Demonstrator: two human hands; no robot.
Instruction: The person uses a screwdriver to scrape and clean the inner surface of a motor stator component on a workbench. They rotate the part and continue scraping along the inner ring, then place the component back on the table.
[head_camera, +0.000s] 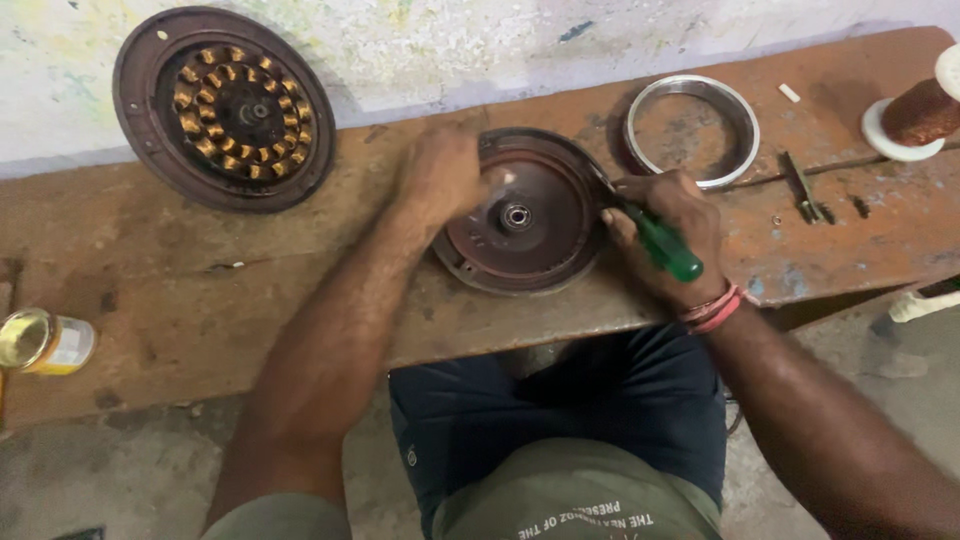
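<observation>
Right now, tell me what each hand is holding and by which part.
The right hand grips a screwdriver by its green handle, tip at the round motor cover's rim. The left hand rests on that cover's left edge, steadying it.

Open bench (200, 290) left of motor cover (520, 215)

Repair workshop, worn wooden bench (180, 300), wound motor stator (224, 106), wire spool (915, 112)

My arms are bare to the shoulder sleeves of an olive shirt (575, 500). I wear dark navy trousers (560, 400). Pink and red bands (712, 308) circle my right wrist.
</observation>
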